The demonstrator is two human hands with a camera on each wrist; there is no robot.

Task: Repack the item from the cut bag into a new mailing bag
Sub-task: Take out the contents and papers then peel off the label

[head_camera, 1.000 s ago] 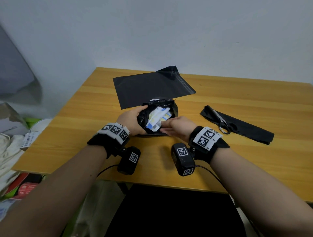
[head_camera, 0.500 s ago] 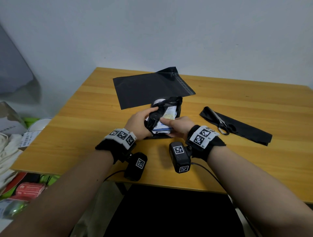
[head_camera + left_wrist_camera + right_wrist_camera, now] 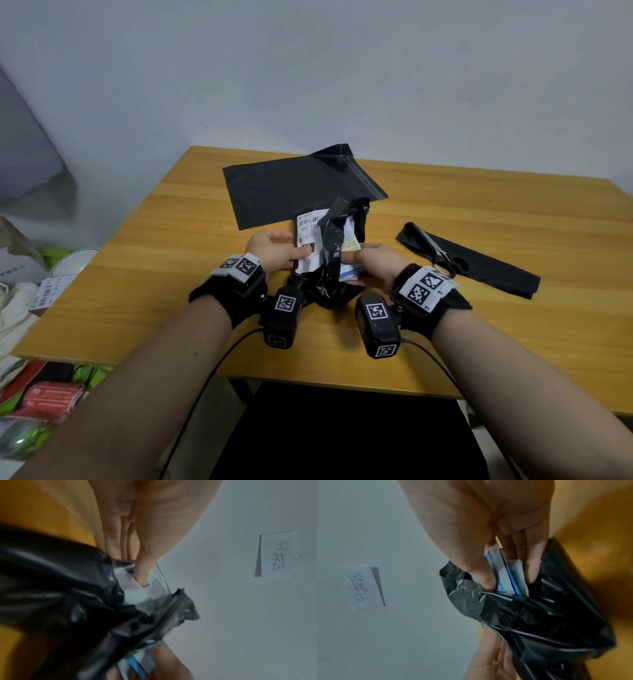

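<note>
Bag [image 3: 329,260] now upright, item [image 3: 349,246] seemingly further out.

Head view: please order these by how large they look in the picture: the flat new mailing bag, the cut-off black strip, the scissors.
1. new mailing bag, clearly largest.
2. black strip, long but narrow.
3. scissors, smallest, lying on the strip.
All lie on the table at similar distances, so the order seems reliable.

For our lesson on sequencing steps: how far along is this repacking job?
Done: the cut bag is open, its cut-off strip lying under the scissors. In hand: left hand holds the bag while right hand pinches the item, still partly inside. Left: sliding it into the flat new mailing bag.
</note>
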